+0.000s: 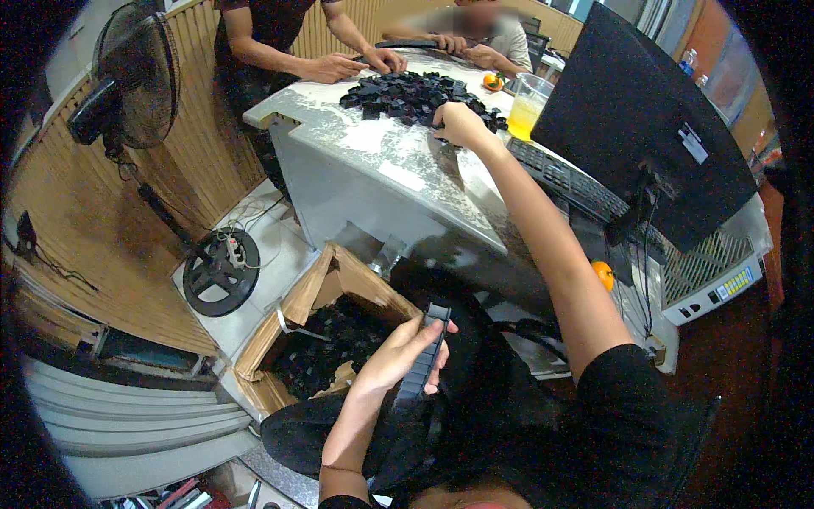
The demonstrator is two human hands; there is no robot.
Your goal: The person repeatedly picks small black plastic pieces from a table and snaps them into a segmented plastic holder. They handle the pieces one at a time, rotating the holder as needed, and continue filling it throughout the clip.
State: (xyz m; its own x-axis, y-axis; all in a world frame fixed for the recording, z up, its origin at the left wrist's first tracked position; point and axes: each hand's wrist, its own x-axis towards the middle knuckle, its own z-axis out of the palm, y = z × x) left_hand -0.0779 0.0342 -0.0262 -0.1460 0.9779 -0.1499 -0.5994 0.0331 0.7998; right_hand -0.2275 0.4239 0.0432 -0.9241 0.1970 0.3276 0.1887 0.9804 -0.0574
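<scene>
My left hand (pixel 398 355) is closed round a dark grey, ribbed strip (pixel 420 366), which looks like a row of small plastic pieces joined end to end. It is held above my lap, beside an open cardboard box (pixel 301 297). My right arm stretches across the table, and my right hand (pixel 464 127) is at the near edge of a heap of small black plastic pieces (pixel 403 92). Its fingers are bent together and point down; whatever is between them is hidden.
Black pieces (pixel 326 348) fill the box. Right of the heap stand a cup of yellow drink (pixel 527 110), a keyboard (pixel 577 182) and a monitor (pixel 653 127). Two people work across the table, one with a long black strip (pixel 415 43). A fan (pixel 127 85) stands left.
</scene>
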